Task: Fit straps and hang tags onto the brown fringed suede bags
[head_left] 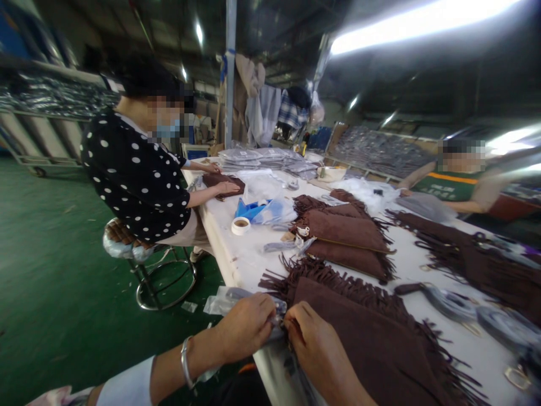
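Observation:
My left hand [249, 327], with a bangle at its wrist, pinches a clear plastic wrapping [220, 301] at the table's near edge. Close beside it, my right hand [310, 341] has its fingers pinched on the same small spot, where a bit of something shiny shows between the two hands. What exactly the fingertips hold is partly hidden. Under and right of my right hand lies a brown fringed bag [363, 327], flat on the white table [236, 265]. More brown bags [346, 228] are stacked just beyond it.
A tape roll [240, 226] and blue plastic [251, 210] lie farther up. Wrapped straps [450, 301] and brown fringed pieces [473, 254] are at the right. A person in polka dots [139, 169] sits at the left, handling a brown piece; another person [452, 180] is across the table.

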Action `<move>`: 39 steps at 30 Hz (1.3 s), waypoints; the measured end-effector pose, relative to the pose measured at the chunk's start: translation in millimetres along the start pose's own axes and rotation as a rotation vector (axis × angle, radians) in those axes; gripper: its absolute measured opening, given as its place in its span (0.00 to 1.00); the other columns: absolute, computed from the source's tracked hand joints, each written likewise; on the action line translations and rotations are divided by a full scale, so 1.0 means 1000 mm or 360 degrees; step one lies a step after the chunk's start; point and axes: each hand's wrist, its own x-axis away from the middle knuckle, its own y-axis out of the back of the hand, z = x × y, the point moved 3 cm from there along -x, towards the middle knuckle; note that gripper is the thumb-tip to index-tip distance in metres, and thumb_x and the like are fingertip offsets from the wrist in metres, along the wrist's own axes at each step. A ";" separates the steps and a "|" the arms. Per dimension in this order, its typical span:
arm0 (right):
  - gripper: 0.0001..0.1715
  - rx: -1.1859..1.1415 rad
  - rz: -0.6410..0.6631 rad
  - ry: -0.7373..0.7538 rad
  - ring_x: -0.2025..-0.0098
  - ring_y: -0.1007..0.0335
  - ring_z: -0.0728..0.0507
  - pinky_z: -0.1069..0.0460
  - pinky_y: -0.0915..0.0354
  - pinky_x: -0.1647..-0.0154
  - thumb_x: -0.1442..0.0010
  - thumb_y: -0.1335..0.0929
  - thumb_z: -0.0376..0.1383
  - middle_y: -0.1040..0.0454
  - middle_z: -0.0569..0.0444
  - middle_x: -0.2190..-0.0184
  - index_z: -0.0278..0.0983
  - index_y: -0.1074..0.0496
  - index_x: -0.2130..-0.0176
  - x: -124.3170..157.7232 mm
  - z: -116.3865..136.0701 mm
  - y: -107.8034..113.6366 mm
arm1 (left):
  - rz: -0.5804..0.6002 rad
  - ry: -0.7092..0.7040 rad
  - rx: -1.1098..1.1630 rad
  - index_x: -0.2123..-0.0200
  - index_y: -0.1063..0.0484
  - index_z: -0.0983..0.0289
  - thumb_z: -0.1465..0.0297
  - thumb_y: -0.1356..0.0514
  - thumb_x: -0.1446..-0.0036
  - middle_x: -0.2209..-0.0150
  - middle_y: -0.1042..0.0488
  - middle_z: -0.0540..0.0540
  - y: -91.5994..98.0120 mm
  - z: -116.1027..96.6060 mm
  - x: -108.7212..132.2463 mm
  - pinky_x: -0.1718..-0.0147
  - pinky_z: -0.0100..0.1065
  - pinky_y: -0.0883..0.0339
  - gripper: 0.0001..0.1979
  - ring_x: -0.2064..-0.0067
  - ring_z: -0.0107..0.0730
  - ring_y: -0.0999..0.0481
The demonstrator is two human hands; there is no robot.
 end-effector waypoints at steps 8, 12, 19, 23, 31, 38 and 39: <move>0.11 0.0103 -0.0004 0.0001 0.66 0.30 0.46 0.53 0.43 0.65 0.34 0.41 0.30 0.31 0.56 0.65 0.39 0.33 0.66 0.002 -0.001 -0.004 | -0.0009 -0.0065 -0.0024 0.61 0.34 0.63 0.73 0.49 0.36 0.62 0.29 0.54 0.009 -0.005 0.000 0.59 0.36 0.34 0.05 0.59 0.37 0.29; 0.12 0.0157 0.0002 -0.0021 0.66 0.30 0.47 0.54 0.44 0.67 0.34 0.40 0.28 0.30 0.56 0.64 0.39 0.32 0.66 0.003 -0.001 -0.006 | -0.0164 -0.0046 -0.0092 0.61 0.33 0.63 0.73 0.47 0.35 0.59 0.30 0.55 0.009 -0.006 -0.002 0.54 0.40 0.35 0.04 0.55 0.39 0.31; 0.14 0.0340 -0.0032 -0.0073 0.68 0.30 0.49 0.54 0.47 0.71 0.33 0.39 0.28 0.30 0.56 0.66 0.40 0.29 0.67 0.002 0.000 -0.013 | -0.0266 0.0225 -0.0449 0.64 0.32 0.63 0.73 0.42 0.38 0.62 0.31 0.54 -0.020 -0.002 -0.002 0.59 0.43 0.33 0.01 0.59 0.42 0.32; 0.14 0.0476 -0.0022 -0.0083 0.71 0.32 0.50 0.53 0.50 0.74 0.35 0.39 0.25 0.29 0.56 0.65 0.40 0.28 0.66 0.003 0.001 -0.015 | -0.0228 0.0150 -0.0419 0.62 0.31 0.62 0.75 0.46 0.36 0.61 0.32 0.54 -0.028 -0.005 0.006 0.62 0.39 0.33 0.05 0.63 0.39 0.32; 0.14 0.0597 -0.0029 -0.0074 0.73 0.32 0.50 0.53 0.52 0.76 0.35 0.37 0.27 0.29 0.56 0.67 0.40 0.27 0.68 0.002 0.001 -0.015 | -0.0215 0.0151 -0.0259 0.59 0.31 0.62 0.75 0.46 0.36 0.58 0.32 0.55 -0.027 -0.011 0.016 0.54 0.42 0.34 0.06 0.56 0.40 0.31; 0.13 0.0629 0.0013 -0.0110 0.73 0.31 0.50 0.54 0.52 0.76 0.36 0.37 0.27 0.28 0.56 0.67 0.40 0.27 0.68 0.002 0.004 -0.015 | -0.0275 0.0238 -0.0367 0.61 0.31 0.64 0.71 0.40 0.40 0.57 0.31 0.56 -0.039 -0.013 0.012 0.54 0.45 0.34 0.05 0.56 0.43 0.31; 0.13 0.0625 0.0024 -0.0115 0.73 0.31 0.50 0.54 0.52 0.76 0.37 0.36 0.27 0.28 0.56 0.67 0.40 0.27 0.68 0.002 0.005 -0.014 | -0.0305 0.0242 -0.0367 0.61 0.31 0.64 0.71 0.40 0.39 0.57 0.31 0.55 -0.040 -0.014 0.012 0.54 0.46 0.34 0.04 0.56 0.44 0.31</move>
